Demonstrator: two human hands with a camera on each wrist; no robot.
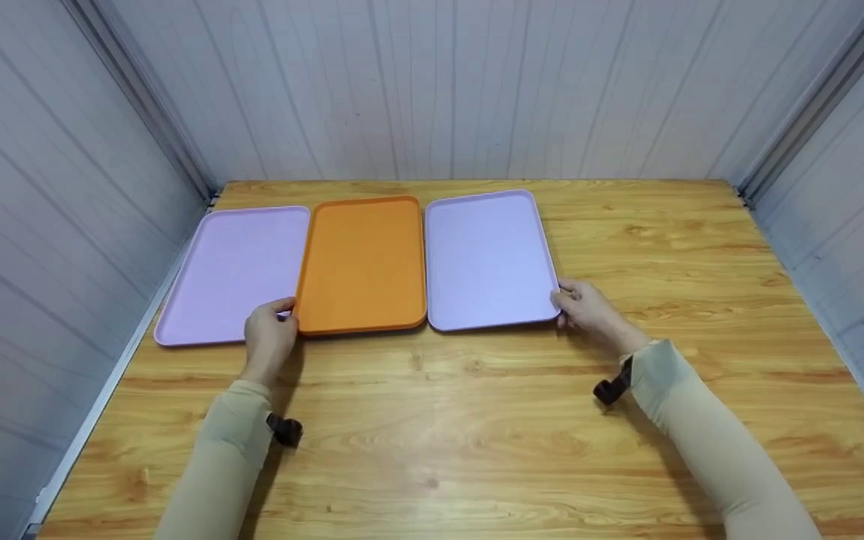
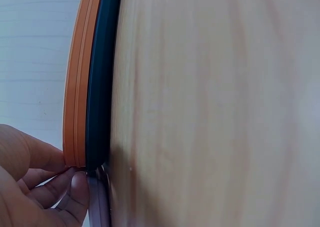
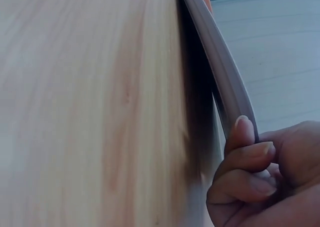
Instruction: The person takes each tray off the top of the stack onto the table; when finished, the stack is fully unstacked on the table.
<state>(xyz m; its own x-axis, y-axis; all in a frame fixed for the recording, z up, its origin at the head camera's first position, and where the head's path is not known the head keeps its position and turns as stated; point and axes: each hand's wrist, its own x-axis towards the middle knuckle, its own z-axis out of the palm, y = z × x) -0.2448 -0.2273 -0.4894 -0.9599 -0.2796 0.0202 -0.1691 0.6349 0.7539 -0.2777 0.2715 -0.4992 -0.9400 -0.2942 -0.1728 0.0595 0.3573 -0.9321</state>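
Three tray spots stand in a row in the head view. At the left lies a pink-lilac tray point(image 1: 241, 266). An orange tray point(image 1: 363, 262) is in the middle; from the side, a dark green tray point(image 2: 102, 87) shows under orange rims. At the right, my right hand point(image 1: 586, 304) pinches the near right corner of a pale lilac tray point(image 1: 488, 259); its fingers point(image 3: 245, 154) curl under the rim, and a dark gap shows below it. My left hand point(image 1: 271, 330) holds the near left corner of the orange tray, its fingertips at the rim, beside the pink-lilac tray.
The wood-grain table point(image 1: 477, 442) extends in front of the trays and to their right. Pale panelled walls point(image 1: 439, 90) enclose its back and both sides. A small black device point(image 1: 286, 430) is strapped at each wrist.
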